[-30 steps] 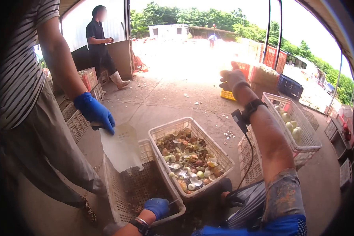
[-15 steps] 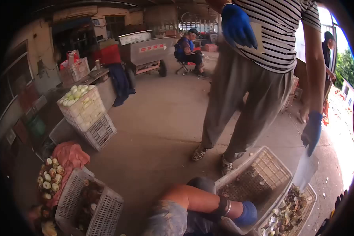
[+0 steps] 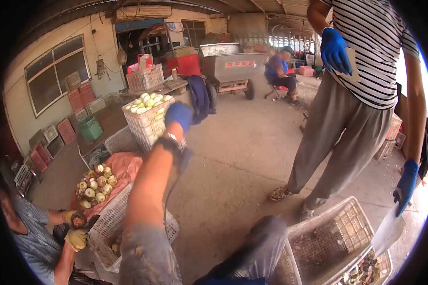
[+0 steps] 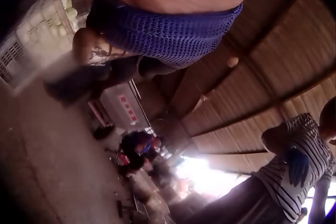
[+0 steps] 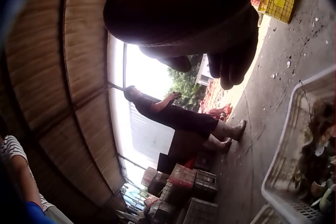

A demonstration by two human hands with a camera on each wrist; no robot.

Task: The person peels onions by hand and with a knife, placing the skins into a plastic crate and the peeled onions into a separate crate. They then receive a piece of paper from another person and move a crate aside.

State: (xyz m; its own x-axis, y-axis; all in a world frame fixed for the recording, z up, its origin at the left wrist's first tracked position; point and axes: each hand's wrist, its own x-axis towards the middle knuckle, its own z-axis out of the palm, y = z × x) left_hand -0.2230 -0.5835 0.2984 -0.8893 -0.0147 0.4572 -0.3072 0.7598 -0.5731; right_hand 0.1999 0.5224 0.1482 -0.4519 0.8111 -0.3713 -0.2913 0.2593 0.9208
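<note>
My left hand, in a blue glove, is stretched out at the end of a raised arm. It overlaps a crate of peeled onions in the head view, and blur hides its fingers. The left wrist view shows the blue knit glove close up. My right hand appears only in the right wrist view, dark against the light, fingers loosely extended and nothing visible in them. Near it is a crate of onion scraps. A standing person in a striped shirt holds a pale sheet over the crates.
A slatted crate stands before me. At left, a person in yellow gloves works beside heaped onions on red cloth. Farther back are a metal cart and a seated person.
The head view has swung left, from the yard to the shed. My left hand has risen from the crate and reaches forward. My right arm has left the head view.
</note>
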